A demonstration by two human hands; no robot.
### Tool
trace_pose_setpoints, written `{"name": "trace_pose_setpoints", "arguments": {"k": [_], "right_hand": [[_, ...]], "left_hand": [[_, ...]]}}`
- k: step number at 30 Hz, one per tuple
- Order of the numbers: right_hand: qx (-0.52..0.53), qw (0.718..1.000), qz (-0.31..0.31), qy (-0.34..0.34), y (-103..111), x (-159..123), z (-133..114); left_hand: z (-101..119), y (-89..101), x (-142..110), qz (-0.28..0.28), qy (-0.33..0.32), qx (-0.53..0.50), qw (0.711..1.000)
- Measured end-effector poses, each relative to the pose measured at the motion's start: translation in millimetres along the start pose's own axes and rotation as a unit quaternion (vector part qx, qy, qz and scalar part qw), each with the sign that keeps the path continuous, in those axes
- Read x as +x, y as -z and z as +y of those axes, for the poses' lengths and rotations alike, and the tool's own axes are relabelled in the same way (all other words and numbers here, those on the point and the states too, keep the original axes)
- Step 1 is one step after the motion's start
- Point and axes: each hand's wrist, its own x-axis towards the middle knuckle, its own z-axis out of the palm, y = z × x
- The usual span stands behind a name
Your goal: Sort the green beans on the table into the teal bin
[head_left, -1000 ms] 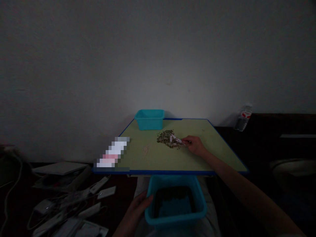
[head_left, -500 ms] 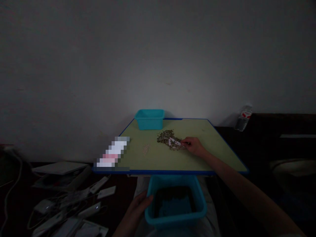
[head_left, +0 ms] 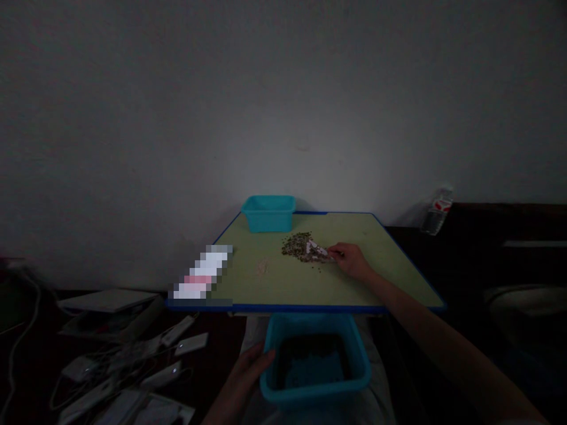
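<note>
My right hand (head_left: 349, 260) is closed in a pinch on a thin, see-through piece with white markings (head_left: 316, 251), perhaps plastic; its exact kind is unclear. That piece lies over the right part of a spread of small dark and brownish grains (head_left: 296, 245) on the pale green table (head_left: 354, 289). A few grains sit apart, in front of the piece. My left hand (head_left: 250, 369) grips the left rim of a blue plastic basin (head_left: 316, 394) on the lap, thumb over the edge. Dark material lines part of the basin's inside.
A second blue basin (head_left: 270, 218) stands at the table's back left. Small pale bits (head_left: 263, 267) lie left of the grains. A blurred-out flat item (head_left: 201, 276) is at the left edge. Cables and chargers (head_left: 128, 354) lie lower left; a bottle (head_left: 437, 212) leans at right.
My right hand has shifted slightly right and away from me with the see-through piece. Several loose grains now show on the table in front of it. My left hand stays put.
</note>
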Motion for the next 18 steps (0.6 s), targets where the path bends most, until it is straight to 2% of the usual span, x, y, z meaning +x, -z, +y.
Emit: {"name": "trace_pose_setpoints", "arguments": {"k": [4, 8, 15, 18], "right_hand": [[-0.016, 1.0, 0.014, -0.008, 2.0, -0.2, 0.7], [-0.038, 0.999, -0.002, -0.023, 5.0, -0.5, -2.6], [-0.014, 1.0, -0.005, -0.016, 3.8, -0.3, -3.0], [-0.004, 1.0, -0.005, -0.011, 2.8, -0.5, -2.6]], "left_hand": [[2.0, -2.3, -2.0, 0.002, 0.006, 0.003, 1.0], [-0.3, -0.2, -0.3, -0.008, -0.006, 0.008, 1.0], [-10.8, 9.6, 8.2, 0.019, -0.003, 0.017, 1.0], [-13.6, 12.0, 11.1, 0.007, 0.003, 0.014, 1.0]]}}
